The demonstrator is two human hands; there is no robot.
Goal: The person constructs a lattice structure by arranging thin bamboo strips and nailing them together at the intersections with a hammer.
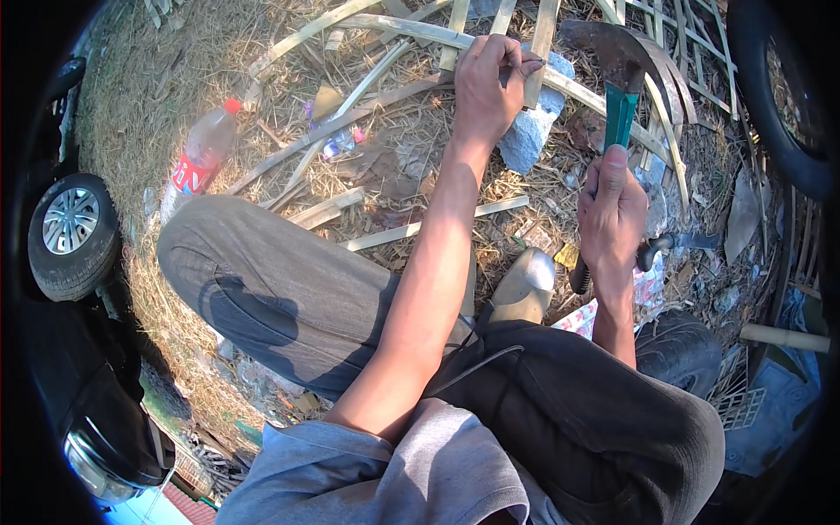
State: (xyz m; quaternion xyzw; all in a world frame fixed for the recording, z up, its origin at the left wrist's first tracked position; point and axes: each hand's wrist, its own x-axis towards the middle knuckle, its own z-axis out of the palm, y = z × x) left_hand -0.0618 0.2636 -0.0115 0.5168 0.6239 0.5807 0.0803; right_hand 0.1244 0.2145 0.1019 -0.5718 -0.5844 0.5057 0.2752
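Observation:
My left hand (490,92) is closed, thumb and index finger pinched together at a crossing of pale bamboo strips (437,33). Whatever is in the pinch is too small to make out. An upright bamboo slat (541,39) stands against those fingertips. Below the crossing lies a grey stone (525,140). In my right hand (612,214) is a machete (619,114) with a green handle, gripped with the thumb along it. Its dark, curved blade points away from me and hooks right, over the strips.
A clear plastic bottle (210,144) with a red cap stands at left. Loose bamboo pieces (328,208) lie on straw and dirt. Near my right wrist is a dark-handled tool (682,242). Wheels (72,219) show at the left, with a tyre (779,96) at right.

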